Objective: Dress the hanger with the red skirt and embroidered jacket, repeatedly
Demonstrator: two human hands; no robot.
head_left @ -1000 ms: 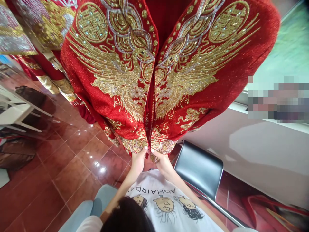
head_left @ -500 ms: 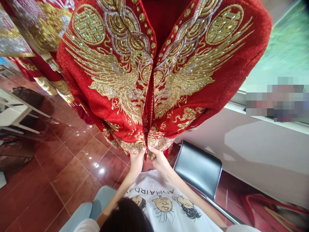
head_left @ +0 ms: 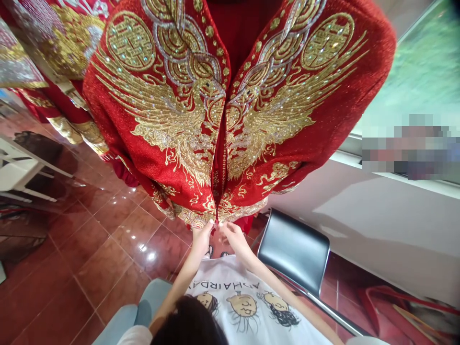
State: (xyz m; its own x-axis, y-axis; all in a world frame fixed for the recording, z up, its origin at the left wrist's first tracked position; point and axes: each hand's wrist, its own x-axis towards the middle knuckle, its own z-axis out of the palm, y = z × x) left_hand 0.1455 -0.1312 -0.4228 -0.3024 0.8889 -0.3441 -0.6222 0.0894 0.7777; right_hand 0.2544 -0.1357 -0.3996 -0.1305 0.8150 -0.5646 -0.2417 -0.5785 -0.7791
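Note:
A red jacket [head_left: 161, 120] with gold and silver embroidery hangs in front of me, its two front panels meeting at a centre opening. My left hand [head_left: 201, 238] pinches the bottom hem of the left panel at the opening. My right hand [head_left: 232, 235] pinches the hem of the right panel right beside it. The fingertips of both hands nearly touch at the jacket's lower edge. Below them I see my white printed shirt [head_left: 247, 302] and light blue trousers [head_left: 125, 316].
A black chair seat [head_left: 294, 249] stands just right of my hands. More red and gold garments [head_left: 61, 43] hang at the upper left. A white table [head_left: 17, 172] is at the left over a glossy red tile floor [head_left: 89, 249]. A white wall [head_left: 388, 230] and window ledge lie right.
Both hands slid down the jacket's centre opening to its very bottom edge and drew closer together. The jacket shifted slightly left and up in view.

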